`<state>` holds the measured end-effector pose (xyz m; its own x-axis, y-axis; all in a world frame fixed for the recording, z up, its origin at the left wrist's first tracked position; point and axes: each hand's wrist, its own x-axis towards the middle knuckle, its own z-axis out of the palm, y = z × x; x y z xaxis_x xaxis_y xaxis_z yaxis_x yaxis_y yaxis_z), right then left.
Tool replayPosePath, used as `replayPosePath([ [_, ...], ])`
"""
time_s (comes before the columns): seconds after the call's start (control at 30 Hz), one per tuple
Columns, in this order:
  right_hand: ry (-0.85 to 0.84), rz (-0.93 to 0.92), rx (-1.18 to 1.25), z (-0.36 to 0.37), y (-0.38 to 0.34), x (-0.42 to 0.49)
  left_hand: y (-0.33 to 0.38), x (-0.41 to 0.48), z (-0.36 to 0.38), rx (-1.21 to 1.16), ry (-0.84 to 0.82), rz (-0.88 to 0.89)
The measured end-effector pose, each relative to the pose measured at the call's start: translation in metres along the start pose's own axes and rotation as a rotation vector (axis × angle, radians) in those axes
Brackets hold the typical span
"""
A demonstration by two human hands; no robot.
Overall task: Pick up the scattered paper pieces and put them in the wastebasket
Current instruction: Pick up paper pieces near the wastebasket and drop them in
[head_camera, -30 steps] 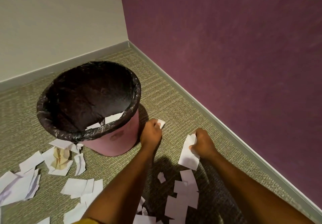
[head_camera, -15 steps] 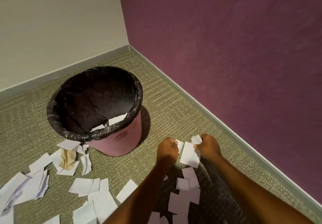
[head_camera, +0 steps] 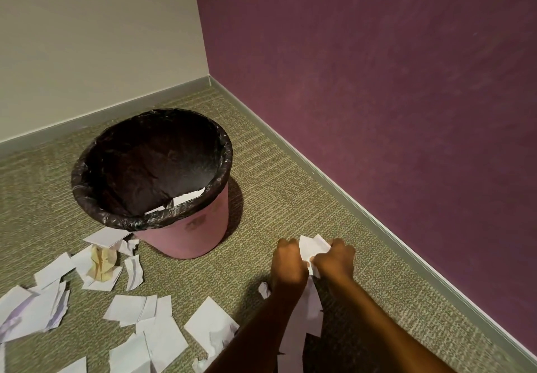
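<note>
Many paper pieces (head_camera: 130, 308) lay scattered on the carpet (head_camera: 290, 183), mostly left of the arms and before the wastebasket (head_camera: 189, 236). A few showed inside its black liner (head_camera: 225, 154). One crumpled bunch (head_camera: 312, 246) was held just above the floor, right of the basket, between the left hand (head_camera: 287, 262) and the right hand (head_camera: 334, 259). Both hands had their fingers curled tight on it.

Assessment: the paper appeared light, thin and limp. It would crush readily with no risk of damage. Flat sheets lying flush on the pile would be best taken by a raised edge or corner. Small scraps could slip from a loose grip during the carry.
</note>
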<state>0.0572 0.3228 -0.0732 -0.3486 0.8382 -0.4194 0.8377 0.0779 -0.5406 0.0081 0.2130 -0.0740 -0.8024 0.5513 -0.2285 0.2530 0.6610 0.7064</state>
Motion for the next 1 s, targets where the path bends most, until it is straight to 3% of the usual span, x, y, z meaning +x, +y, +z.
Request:
replayPosePath([
  [0.17,0.045,0.034,0.238,0.0,-0.001,-0.004,-0.001,0.01,-0.004,0.004,-0.031,-0.039],
  [0.43,-0.168,0.072,0.434,0.006,0.0,-0.003,-0.019,0.02,0.012,-0.123,0.052,-0.068],
  [0.7,-0.366,0.089,0.674,-0.025,-0.017,-0.011,0.007,0.007,-0.02,-0.568,0.056,-0.262],
  [0.83,-0.383,0.018,0.691,-0.051,-0.044,-0.026,0.032,0.002,-0.052,-0.686,0.015,-0.285],
  [1.0,-0.364,-0.173,0.705,-0.088,-0.108,-0.058,0.081,-0.004,-0.117,-0.741,0.17,-0.231],
])
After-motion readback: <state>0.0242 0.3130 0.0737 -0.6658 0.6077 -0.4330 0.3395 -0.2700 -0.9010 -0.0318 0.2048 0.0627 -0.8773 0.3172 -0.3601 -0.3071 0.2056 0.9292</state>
